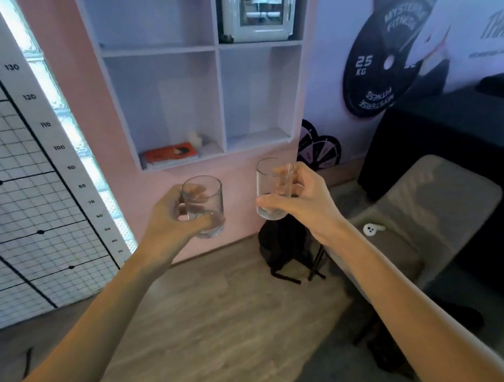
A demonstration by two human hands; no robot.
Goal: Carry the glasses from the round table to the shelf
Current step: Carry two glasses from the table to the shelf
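Two bare forearms stretch over a grey wood-look floor. The left hand (176, 215) wraps its fingers round a short clear glass tumbler (206, 205), low near the thick base. The right hand (303, 199) grips a taller clear drinking glass (270, 189) from the side. Both glasses are upright, apart and in mid-air, probably to keep them from knocking together. They are short of the white cubby shelf (220, 98) set in the pink wall ahead, where an orange book (171, 152) lies bottom left. A white measuring scale (52, 145) at left reads 130 down to 50. A black weight-plate poster (374, 80) beyond says "25 KG" and "FITNESS".
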